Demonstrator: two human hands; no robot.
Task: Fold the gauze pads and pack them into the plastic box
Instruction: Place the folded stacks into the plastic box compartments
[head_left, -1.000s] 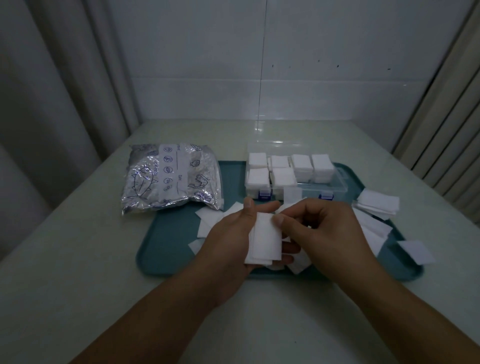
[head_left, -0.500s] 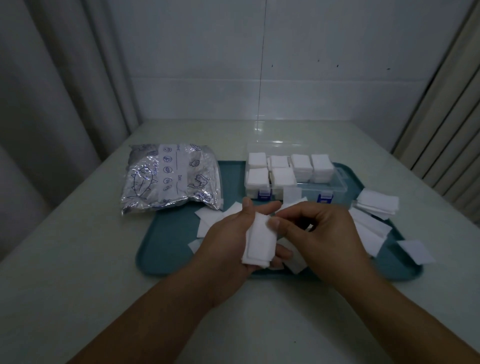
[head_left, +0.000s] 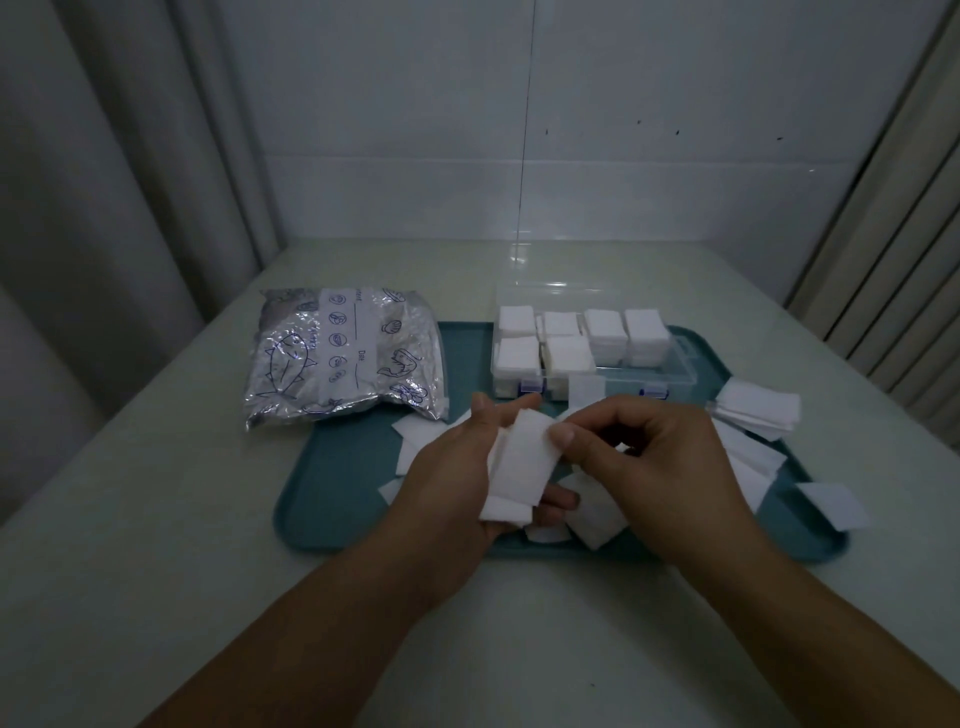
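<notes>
- Gauze pad (head_left: 522, 460) is held above the near edge of the tray (head_left: 332, 499), with its long side running up and down and a doubled layer showing at its lower end.
- It is supported from behind by the left hand (head_left: 457, 467), whose thumb lies along the top and whose fingers curl under the pad.
- Its right edge is pinched by the right hand (head_left: 644, 467), thumb in front, with the other fingers curled.
- The fold seems half made; it would best be finished by bringing the edges level before the crease is pressed, so that the pad matches the packed stacks.
- The plastic box (head_left: 670, 376) is set open at the far side of the tray, with white stacks in its left and middle compartments and free room apparently left at its right end.
- Loose pads (head_left: 758, 410) are piled at the right edge of the tray, and others are scattered under the hands.
- A foil bag (head_left: 348, 358) lies over the far left corner of the tray.
</notes>
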